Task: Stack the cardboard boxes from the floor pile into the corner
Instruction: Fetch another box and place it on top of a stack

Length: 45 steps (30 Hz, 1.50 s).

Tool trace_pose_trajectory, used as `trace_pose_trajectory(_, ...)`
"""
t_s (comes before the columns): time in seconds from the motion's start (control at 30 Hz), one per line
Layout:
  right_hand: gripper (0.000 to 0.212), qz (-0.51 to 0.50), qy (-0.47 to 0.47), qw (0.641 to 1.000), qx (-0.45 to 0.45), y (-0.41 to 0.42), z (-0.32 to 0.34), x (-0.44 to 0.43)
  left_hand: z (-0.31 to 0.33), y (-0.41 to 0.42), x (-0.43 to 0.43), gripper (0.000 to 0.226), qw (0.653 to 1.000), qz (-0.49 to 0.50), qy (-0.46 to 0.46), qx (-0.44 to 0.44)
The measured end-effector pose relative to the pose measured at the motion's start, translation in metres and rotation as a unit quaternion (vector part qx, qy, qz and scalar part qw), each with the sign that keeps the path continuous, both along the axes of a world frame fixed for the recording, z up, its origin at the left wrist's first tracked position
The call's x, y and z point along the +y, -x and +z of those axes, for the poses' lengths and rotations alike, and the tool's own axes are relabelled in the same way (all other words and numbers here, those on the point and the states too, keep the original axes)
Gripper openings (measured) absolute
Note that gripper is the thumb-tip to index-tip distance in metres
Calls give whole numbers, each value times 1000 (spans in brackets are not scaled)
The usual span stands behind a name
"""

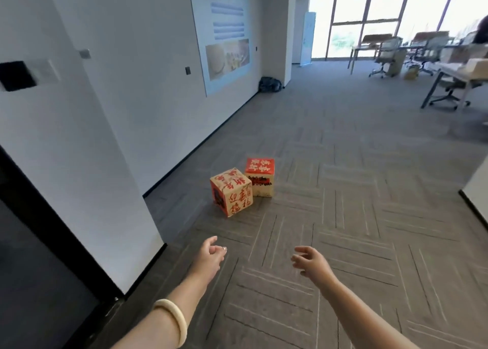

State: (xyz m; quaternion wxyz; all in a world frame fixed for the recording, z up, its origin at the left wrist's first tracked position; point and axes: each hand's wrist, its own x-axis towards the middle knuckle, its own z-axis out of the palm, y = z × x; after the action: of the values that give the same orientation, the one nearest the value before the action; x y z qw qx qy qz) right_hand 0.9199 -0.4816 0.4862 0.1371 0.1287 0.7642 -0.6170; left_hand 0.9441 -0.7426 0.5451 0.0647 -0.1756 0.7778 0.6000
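At the left, a white wall (pixel 113 126) ends in a corner (pixel 151 203) where the floor (pixel 343 216) recess begins, likely the stacking spot. The left hand (pixel 210 256), with a pale bangle (pixel 175 319) on its forearm, reaches forward with fingers loosely curled and holding nothing. Beyond it, farther away on the carpet, the tan box (pixel 231 191) sits turned at an angle, touching the red-topped box (pixel 260 177) just behind and to its right. The right hand (pixel 310 260) is spread and empty, mirroring the left, seemingly to flank a box from both sides.
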Motion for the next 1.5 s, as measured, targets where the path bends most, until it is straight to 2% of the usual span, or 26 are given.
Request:
trace_pose_trajectory(0.23,25,10,-24,1000,-4,209,7,17,-11,198,24,47,999,28,-7,-15)
trace_pose_trajectory(0.37,28,25,-45,999,-13,312,11,1,-14,286,8,48,999,41,2,-31)
trace_pose_trajectory(0.53,27,46,-57,997,-31,425,-3,-34,-36,397,-43,49,996,74,17,-56)
trace_pose_trajectory(0.7,29,15,-75,995,-69,527,-21,-64,-57,512,-94,52,993,71,19,-94)
trace_pose_trajectory(0.97,30,1,-95,989,-114,676,-39,-81,-70,686,-118,56,991,46,30,-121)
trace_pose_trajectory(1.1,30,14,-110,984,-137,770,-67,-81,-100,768,-117,58,987,60,20,-147)
trace_pose_trajectory(1.27,30,81,-144,973,-160,914,-112,-89,-158,870,-116,62,973,127,4,-192)
trace_pose_trajectory(1.5,34,184,-220,933,-216,1063,-197,-101,-252,978,-113,68,950,170,10,-262)
